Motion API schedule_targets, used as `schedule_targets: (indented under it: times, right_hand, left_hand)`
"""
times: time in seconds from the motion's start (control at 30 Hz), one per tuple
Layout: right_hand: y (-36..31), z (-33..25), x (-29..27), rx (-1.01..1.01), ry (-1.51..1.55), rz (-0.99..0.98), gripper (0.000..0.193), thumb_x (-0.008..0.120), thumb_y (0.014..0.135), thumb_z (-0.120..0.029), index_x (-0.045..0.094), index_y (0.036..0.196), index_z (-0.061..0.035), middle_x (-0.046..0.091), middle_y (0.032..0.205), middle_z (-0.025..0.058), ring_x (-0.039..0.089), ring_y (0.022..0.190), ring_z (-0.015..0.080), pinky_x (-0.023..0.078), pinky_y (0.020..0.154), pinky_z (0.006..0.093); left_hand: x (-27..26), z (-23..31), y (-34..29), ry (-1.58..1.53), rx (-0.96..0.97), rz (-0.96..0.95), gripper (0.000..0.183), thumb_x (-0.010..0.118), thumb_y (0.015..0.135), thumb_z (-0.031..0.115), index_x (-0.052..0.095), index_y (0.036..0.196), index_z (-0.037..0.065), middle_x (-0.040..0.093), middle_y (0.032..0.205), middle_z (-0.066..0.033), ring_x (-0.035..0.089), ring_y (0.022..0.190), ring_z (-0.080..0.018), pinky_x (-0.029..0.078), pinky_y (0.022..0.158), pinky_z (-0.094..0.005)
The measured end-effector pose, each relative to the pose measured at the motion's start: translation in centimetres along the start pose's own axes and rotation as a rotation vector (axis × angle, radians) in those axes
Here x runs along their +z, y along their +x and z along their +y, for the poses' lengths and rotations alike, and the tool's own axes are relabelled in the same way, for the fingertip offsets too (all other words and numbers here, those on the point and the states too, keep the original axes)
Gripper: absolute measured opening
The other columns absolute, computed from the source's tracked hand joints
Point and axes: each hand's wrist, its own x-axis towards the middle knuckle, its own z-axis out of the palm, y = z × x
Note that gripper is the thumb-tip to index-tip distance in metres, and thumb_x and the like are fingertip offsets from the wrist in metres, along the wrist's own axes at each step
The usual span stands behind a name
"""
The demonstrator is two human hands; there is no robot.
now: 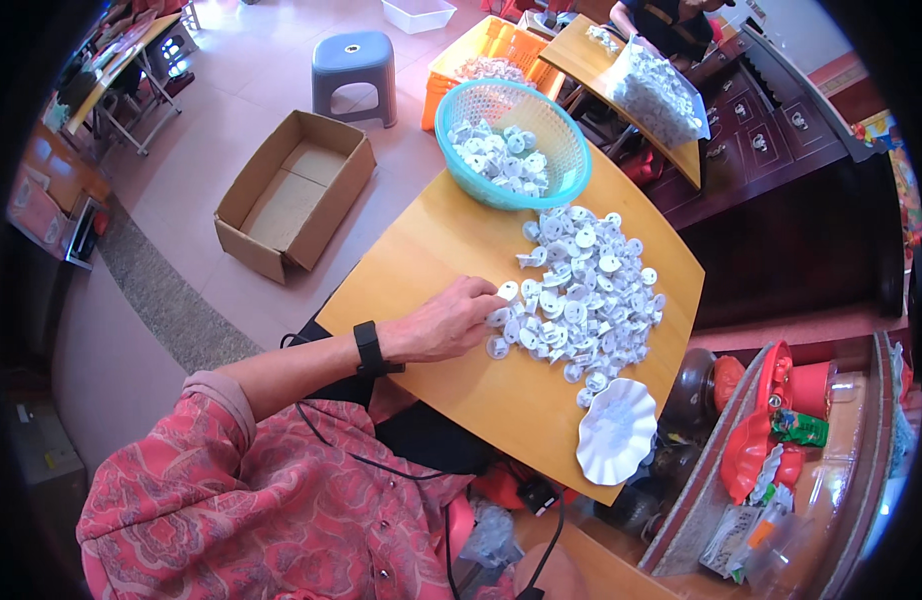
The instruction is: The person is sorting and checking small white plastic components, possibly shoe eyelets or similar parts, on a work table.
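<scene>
My left hand [451, 321], with a black band on its wrist, reaches over the wooden table. Its fingers are curled together at the left edge of a heap of small white plastic pieces [586, 290] with round, disc-like ends. One white disc [508, 290] lies right at the fingertips; whether they grip a piece is hidden. Behind the heap, a turquoise mesh basket [571, 165] contains more of these pieces. A white dish with a wavy rim [616, 430] sits at the table's near right corner, small clear bits inside. My right hand does not show.
An open cardboard box [326, 210] and a blue-grey stool [354, 65] stand on the floor at left. An orange crate [506, 42] is behind the basket. At the far right, a person sits by another table [581, 50]. Dark cables [421, 474] run across my lap.
</scene>
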Motion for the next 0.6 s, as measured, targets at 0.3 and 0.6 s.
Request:
schedule_targets:
  times: [0.3, 0.6]
  right_hand:
    - [0.6, -2.9, -0.8, 0.050, -0.134, 0.032, 0.005, 0.056, 0.090, 0.003, 0.061, 0.090, 0.0053, 0.055, 0.073, 0.0072, 0.053, 0.062, 0.0124, 0.041, 0.054, 0.0227]
    - [0.8, -2.0, -1.7, 0.598, -0.539, 0.442, 0.010, 0.064, 0.088, 0.000, 0.065, 0.098, 0.0030, 0.065, 0.080, 0.0095, 0.061, 0.067, 0.0170, 0.048, 0.058, 0.0280]
  left_hand:
    - [-0.3, 0.0, -1.6, 0.007, -0.112, 0.133, 0.043, 0.064, 0.088, 0.008, 0.052, 0.127, -0.004, 0.052, 0.126, -0.0252, 0.052, 0.120, -0.0406, 0.046, 0.101, -0.0436]
    - [-1.7, 0.7, -4.4, -0.058, -0.171, 0.129, 0.039, 0.064, 0.085, 0.002, 0.053, 0.122, -0.005, 0.053, 0.122, -0.0224, 0.056, 0.112, -0.0381, 0.049, 0.095, -0.0406]
